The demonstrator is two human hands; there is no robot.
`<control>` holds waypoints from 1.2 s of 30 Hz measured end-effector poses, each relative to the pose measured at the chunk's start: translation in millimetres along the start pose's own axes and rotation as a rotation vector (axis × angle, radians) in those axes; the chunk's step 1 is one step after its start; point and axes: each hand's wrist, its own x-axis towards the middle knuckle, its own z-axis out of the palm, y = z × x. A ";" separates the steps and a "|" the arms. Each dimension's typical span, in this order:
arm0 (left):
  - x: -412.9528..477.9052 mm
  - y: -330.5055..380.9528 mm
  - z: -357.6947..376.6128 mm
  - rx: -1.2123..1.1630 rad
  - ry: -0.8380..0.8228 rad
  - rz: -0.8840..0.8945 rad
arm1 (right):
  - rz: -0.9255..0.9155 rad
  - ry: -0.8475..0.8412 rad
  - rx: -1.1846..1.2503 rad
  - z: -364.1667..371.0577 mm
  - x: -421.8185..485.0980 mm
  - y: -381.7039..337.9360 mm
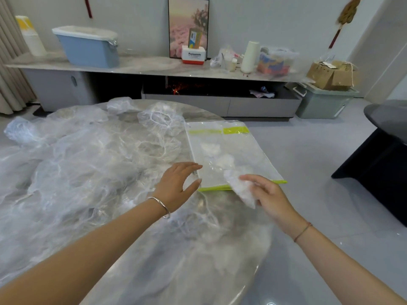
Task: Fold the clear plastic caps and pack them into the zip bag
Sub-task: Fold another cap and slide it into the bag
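Loosely spread left hand point(176, 186) hovers beside the flat zip bag point(240, 148); right hand point(269, 195) fingers pinch a crinkled cap point(239, 187).

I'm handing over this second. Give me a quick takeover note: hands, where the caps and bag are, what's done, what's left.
Left hand: open, fingers straight, at the near left corner of the zip bag; I cannot tell whether it touches.
Right hand: pinches a folded cap over the bag's near edge.
The bag lies flat on the right side of the table.
Done: pale folded shapes inside the bag look like a few packed caps.
Left: put this cap in, then fold and pack the loose caps spread over the table's left.
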 end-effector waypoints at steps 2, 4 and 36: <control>19.3 -0.4 10.9 0.026 -0.063 0.015 | -0.093 -0.006 -0.115 -9.5 3.7 7.5; 36.1 1.2 23.9 0.066 -0.126 0.023 | -0.210 -0.088 -0.382 -16.6 2.6 14.1; 77.0 -20.2 84.7 -0.012 -0.349 -0.163 | -0.417 -0.271 -1.081 -22.2 9.0 49.9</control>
